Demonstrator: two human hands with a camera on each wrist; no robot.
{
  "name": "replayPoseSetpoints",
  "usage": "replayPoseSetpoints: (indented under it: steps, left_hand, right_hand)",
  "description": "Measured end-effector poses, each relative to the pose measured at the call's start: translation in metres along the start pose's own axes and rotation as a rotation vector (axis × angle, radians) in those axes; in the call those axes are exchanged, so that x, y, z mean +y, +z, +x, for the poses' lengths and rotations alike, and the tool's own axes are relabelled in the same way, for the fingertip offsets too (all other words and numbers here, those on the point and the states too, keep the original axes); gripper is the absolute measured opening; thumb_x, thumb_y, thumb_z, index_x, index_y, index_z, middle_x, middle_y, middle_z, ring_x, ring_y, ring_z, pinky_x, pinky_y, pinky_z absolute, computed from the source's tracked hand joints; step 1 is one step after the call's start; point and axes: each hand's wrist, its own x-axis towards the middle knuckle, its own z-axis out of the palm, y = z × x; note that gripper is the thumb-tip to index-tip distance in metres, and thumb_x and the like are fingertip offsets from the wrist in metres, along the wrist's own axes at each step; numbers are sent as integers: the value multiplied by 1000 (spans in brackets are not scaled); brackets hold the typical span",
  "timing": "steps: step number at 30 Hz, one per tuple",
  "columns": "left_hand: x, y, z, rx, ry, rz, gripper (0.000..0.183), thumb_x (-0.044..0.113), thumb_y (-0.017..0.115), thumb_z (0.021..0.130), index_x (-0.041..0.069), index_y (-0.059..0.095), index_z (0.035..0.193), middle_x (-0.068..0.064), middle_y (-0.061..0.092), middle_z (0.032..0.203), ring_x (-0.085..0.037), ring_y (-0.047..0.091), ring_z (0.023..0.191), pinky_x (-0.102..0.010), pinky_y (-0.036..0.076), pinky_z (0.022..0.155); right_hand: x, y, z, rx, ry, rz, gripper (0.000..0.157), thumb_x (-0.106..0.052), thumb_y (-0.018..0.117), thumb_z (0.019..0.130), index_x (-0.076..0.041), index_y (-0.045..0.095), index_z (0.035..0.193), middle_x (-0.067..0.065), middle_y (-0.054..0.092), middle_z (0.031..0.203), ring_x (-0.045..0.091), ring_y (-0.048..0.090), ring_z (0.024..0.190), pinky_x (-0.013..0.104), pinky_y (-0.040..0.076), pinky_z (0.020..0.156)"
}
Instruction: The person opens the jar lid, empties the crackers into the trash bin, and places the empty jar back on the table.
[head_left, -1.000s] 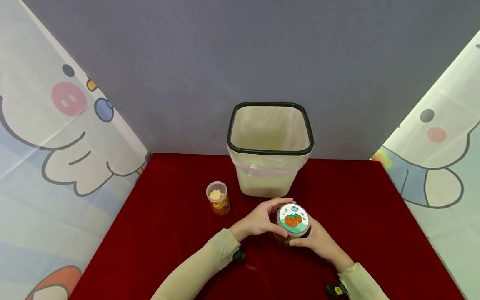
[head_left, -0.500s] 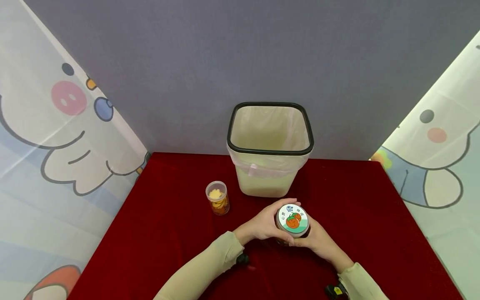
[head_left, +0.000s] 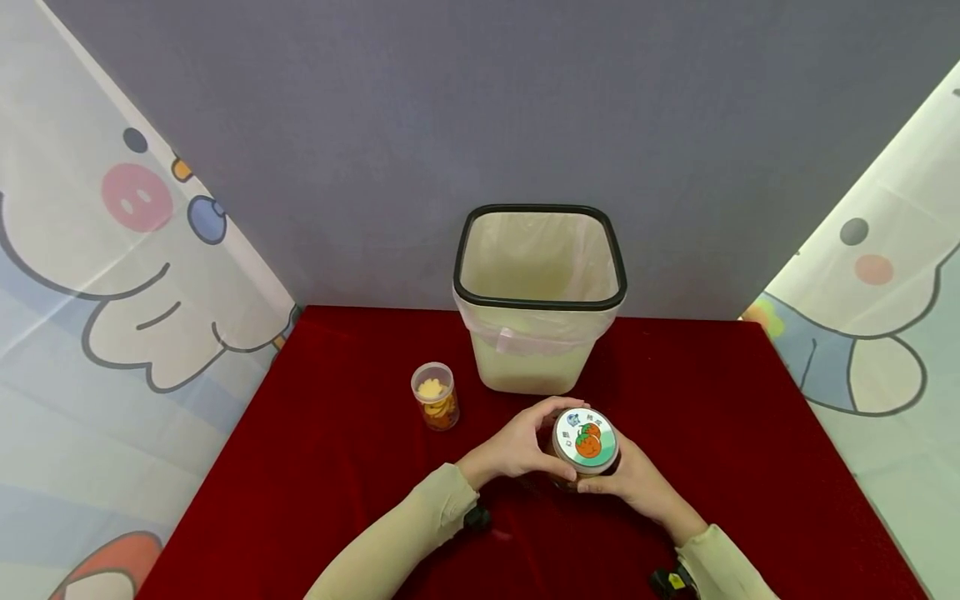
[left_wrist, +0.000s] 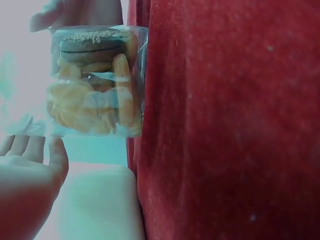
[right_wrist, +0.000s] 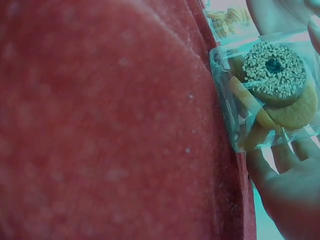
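Just in front of the waste bin stands a clear plastic jar (left_wrist: pixel 95 107) of cookies, topped by a round lid (head_left: pixel 586 439) with a persimmon picture. My left hand (head_left: pixel 517 442) curves round the lid from the left, thumb on its near side and fingers on its far side. From the right, my right hand (head_left: pixel 637 479) grips the jar's side below the lid. Inside, the right wrist view shows a ring-shaped dark cookie (right_wrist: pixel 274 70) covered in chopped nuts, among plain yellow ones. The lid lies out of that view.
A smaller open clear jar (head_left: pixel 437 396) of yellow cookies stands to the left. Behind the hands is a cream waste bin (head_left: pixel 536 358) with a black rim and a liner bag. Red cloth (head_left: pixel 337 467) covers the table, against a grey back wall (head_left: pixel 375 167).
The lid's picture has turned counterclockwise. My left hand twisted round the lid, its thumb coming nearer, then moved back left. My right hand and the jar have stayed in place.
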Motion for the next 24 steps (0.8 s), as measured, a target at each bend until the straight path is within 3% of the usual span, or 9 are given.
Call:
replayPoseSetpoints:
  steps: [6, 13, 18, 24]
  left_hand:
    - [-7, -3, -2, 35, 33, 28, 76, 3, 80, 71, 0, 40, 136, -15, 48, 132, -19, 48, 117, -33, 41, 95]
    - [-33, -1, -3, 113, 40, 15, 77, 0, 82, 68, 9, 43, 134, -8, 47, 132, -15, 46, 120, -34, 41, 96]
    - [-37, -4, -5, 157, 27, 30, 78, 3, 84, 66, 19, 45, 132, -3, 50, 128, -13, 48, 118, -32, 42, 94]
    - [-36, -6, -7, 185, 4, 33, 73, 6, 83, 68, 19, 48, 130, 1, 54, 114, -13, 51, 109, -34, 43, 93]
  right_hand:
    - [-1, 0, 0, -2, 2, 6, 89, -18, 85, 67, -25, 36, 141, -2, 51, 132, 14, 48, 119, 20, 36, 95]
    - [-1, 0, 1, 3, -11, -9, 91, -18, 86, 66, -27, 36, 141, -5, 51, 132, 14, 47, 121, 19, 34, 97]
    - [-1, 1, 0, 4, -12, 6, 91, -17, 86, 67, -27, 35, 142, -5, 49, 135, 13, 46, 123, 19, 33, 97]
    - [0, 1, -1, 3, -18, -4, 90, -16, 84, 68, -27, 35, 142, -4, 48, 135, 13, 47, 121, 20, 35, 96]
